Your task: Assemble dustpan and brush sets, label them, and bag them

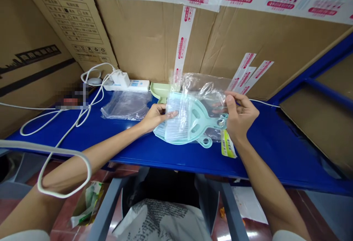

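A light blue brush [179, 118] with pale bristles lies over a light blue dustpan [204, 141], above the blue tabletop. A clear plastic bag [204, 83] is spread around and above the brush. My left hand [157, 117] pinches the bristle end at the left, thumb over the plastic. At the handle end, my right hand [239, 114] has its thumb and fingers closed on the clear bag beside the brush handle. Just below that hand is a yellow-green label card [228, 145]. Behind the brush sits a pale green dustpan [160, 89], partly hidden.
Clear plastic bags [127, 105] lie left of my left hand. A white power strip [139, 85] with cables [82, 112] stands behind them. Large cardboard boxes [143, 35] wall off the back. A blue metal frame [311, 64] rises at the right.
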Demonstrator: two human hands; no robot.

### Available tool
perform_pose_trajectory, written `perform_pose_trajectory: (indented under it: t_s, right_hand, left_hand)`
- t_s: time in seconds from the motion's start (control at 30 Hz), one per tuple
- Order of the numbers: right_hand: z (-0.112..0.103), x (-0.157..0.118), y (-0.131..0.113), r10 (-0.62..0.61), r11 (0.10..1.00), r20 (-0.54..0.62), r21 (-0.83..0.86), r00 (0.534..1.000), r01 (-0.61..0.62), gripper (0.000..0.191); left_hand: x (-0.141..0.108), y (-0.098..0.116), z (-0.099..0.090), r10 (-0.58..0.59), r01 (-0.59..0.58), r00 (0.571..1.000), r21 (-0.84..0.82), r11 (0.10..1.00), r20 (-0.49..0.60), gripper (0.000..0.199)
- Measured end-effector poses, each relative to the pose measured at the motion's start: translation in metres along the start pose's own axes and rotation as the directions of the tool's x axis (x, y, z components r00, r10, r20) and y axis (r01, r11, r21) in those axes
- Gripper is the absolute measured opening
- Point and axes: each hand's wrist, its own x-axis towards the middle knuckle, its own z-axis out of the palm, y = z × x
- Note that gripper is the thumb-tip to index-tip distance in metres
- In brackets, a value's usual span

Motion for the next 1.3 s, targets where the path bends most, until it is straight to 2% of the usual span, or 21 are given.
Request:
perform_pose_trajectory:
  t_s: [0.13, 0.27, 0.37, 0.47, 0.5, 0.57, 0.67, 0.8, 0.87, 1.0, 1.07, 1.17, 1.23, 1.3]
  right_hand:
    - [-0.006, 0.008, 0.000, -0.050, 0.996, -0.133, -0.074, 0.990, 0.040, 0.016]
    - [-0.024, 0.032, -0.001, -0.128, 0.990, -0.263, -0.086, 0.956, 0.109, 0.011]
    - [-0.043, 0.057, -0.002, -0.067, 0.998, -0.412, -0.015, 0.909, 0.067, 0.028]
    - [-0.063, 0.076, 0.000, 0.037, 0.998, -0.553, 0.065, 0.832, -0.001, 0.039]
    - [-0.070, 0.080, 0.002, 0.036, 0.996, -0.573, 0.083, 0.819, 0.014, 0.044]
    - [-0.082, 0.086, 0.009, 0.005, 0.991, -0.563, 0.116, 0.826, 0.073, 0.055]
    - [-0.094, 0.092, 0.021, 0.007, 0.981, -0.494, 0.172, 0.869, 0.090, 0.064]
    - [-0.098, 0.098, 0.035, 0.069, 0.970, -0.434, 0.239, 0.898, 0.041, 0.080]
    - [-0.095, 0.099, 0.040, 0.106, 0.974, -0.366, 0.225, 0.925, -0.022, 0.068]
    - [-0.081, 0.086, 0.045, 0.163, 0.981, -0.151, 0.131, 0.975, -0.144, 0.022]
    - [-0.069, 0.073, 0.042, 0.184, 0.973, 0.005, 0.139, 0.983, -0.183, 0.019]
    - [-0.041, 0.053, 0.029, 0.188, 0.966, 0.218, 0.133, 0.958, -0.220, 0.046]
    - [-0.014, 0.045, 0.019, 0.221, 0.956, 0.326, 0.114, 0.919, -0.270, 0.059]
    - [0.022, 0.044, 0.010, 0.316, 0.925, 0.391, 0.077, 0.864, -0.373, 0.060]
  left_hand:
    - [0.001, 0.000, 0.000, -0.052, 0.051, 0.999, -0.074, 0.996, -0.014, 0.041]
    - [0.003, 0.001, -0.003, -0.070, 0.067, 0.997, -0.133, 0.989, -0.018, 0.037]
    - [0.005, 0.003, -0.007, -0.055, 0.045, 0.997, -0.178, 0.983, -0.051, 0.037]
    - [0.007, 0.008, -0.011, -0.062, 0.048, 0.996, -0.203, 0.978, -0.064, 0.041]
    - [0.008, 0.010, -0.013, -0.063, 0.048, 0.996, -0.200, 0.979, -0.070, 0.042]
    - [0.012, 0.013, -0.019, -0.053, 0.030, 0.992, -0.196, 0.980, -0.112, 0.041]
    - [0.020, 0.019, -0.033, -0.013, -0.046, 0.968, -0.231, 0.972, -0.251, 0.037]
    - [0.035, 0.034, -0.063, 0.054, -0.214, 0.898, -0.325, 0.921, -0.437, 0.032]
    - [0.040, 0.045, -0.079, 0.097, -0.311, 0.856, -0.356, 0.881, -0.507, 0.032]
    - [0.045, 0.066, -0.108, 0.202, -0.480, 0.770, -0.341, 0.808, -0.606, 0.024]
    - [0.045, 0.075, -0.122, 0.249, -0.533, 0.735, -0.311, 0.787, -0.631, 0.022]
    - [0.043, 0.085, -0.141, 0.314, -0.581, 0.705, -0.264, 0.770, -0.636, 0.024]
    - [0.041, 0.089, -0.151, 0.385, -0.610, 0.710, -0.241, 0.755, -0.590, 0.028]
    - [0.039, 0.094, -0.156, 0.435, -0.627, 0.716, -0.228, 0.745, -0.546, 0.031]
